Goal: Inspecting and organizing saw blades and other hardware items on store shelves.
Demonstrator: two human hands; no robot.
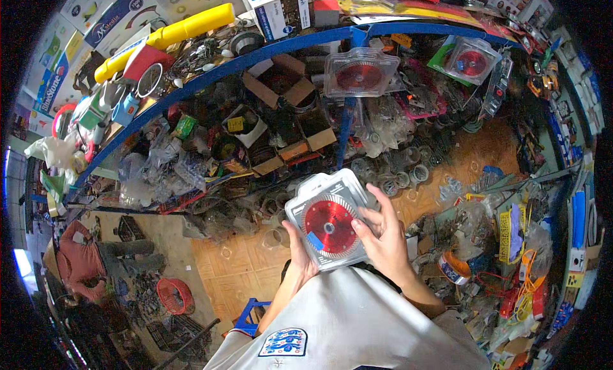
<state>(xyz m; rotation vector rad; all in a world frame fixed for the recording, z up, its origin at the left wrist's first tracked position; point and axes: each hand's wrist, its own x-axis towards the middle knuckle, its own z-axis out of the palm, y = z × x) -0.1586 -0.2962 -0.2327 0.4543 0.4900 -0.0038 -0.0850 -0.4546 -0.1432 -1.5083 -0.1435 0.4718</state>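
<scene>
A red circular saw blade with a toothed silver rim (330, 226) lies in a clear plastic blister pack (346, 184), held in front of my chest. A small blue sticker is on the blade's lower left. My left hand (300, 252) holds the pack at its lower left edge, thumb along the side. My right hand (383, 231) is at the pack's right side, thumb and fingertips against it, index finger raised past the edge. Another packaged red blade (361, 75) hangs on the blue shelf post ahead, and one more (471, 62) is at the upper right.
A blue metal shelf edge (210, 73) curves across in front, with open cardboard boxes (280, 80) and plastic bags below. Glass or plastic jars (418, 172) stand on the tiled floor. A person (84, 264) in a reddish top is at the far left, near a red basket (175, 296).
</scene>
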